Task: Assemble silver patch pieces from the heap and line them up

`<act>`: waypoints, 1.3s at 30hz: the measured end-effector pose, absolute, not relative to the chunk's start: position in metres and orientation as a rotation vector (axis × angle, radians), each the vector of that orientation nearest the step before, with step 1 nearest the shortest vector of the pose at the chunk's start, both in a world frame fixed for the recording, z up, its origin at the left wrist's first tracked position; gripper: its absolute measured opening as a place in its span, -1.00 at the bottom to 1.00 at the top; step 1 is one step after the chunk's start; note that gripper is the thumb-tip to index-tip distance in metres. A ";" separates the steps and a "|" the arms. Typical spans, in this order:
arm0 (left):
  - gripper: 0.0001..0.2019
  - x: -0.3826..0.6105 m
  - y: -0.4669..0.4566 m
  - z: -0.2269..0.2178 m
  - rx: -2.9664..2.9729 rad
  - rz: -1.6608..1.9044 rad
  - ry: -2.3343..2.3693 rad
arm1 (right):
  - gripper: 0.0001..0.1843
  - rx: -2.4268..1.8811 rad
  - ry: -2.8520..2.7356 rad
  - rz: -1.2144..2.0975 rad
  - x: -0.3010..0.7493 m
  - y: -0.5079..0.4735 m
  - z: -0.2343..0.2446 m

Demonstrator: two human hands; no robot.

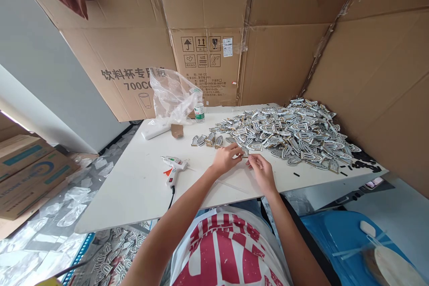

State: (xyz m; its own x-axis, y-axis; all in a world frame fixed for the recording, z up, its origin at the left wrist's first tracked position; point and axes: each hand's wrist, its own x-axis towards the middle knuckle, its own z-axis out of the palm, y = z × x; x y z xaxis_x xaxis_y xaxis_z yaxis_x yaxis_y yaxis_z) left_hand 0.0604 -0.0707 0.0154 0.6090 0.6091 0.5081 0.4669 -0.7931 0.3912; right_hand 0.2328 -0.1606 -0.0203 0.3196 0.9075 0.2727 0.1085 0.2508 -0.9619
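My left hand and my right hand meet over the table, fingertips pinched on the two ends of a small metal clip. It is seen edge-on and partly covered by the fingers. Just beyond lies a big pile of flat silver clips with oval outlines. A short row of similar clips lies left of the pile. To the left of my forearm a white hot glue gun with an orange trigger rests on its side, its cord running off the front edge.
At the back stand a green-labelled bottle and a clear plastic bag, near a brown cardboard scrap. Small black pieces lie at the right corner. Cardboard walls enclose the white table. A blue stool stands right.
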 end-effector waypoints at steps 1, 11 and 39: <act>-0.87 0.060 -0.070 0.015 2.615 0.949 0.886 | -0.47 -1.195 -1.128 0.742 0.233 -0.161 -0.020; -0.69 0.061 -0.067 0.011 2.591 0.915 0.896 | -0.50 -1.181 -1.117 0.762 0.232 -0.159 -0.023; -0.65 0.061 -0.074 0.015 2.665 0.882 0.879 | -0.58 -1.209 -1.164 0.798 0.234 -0.158 -0.027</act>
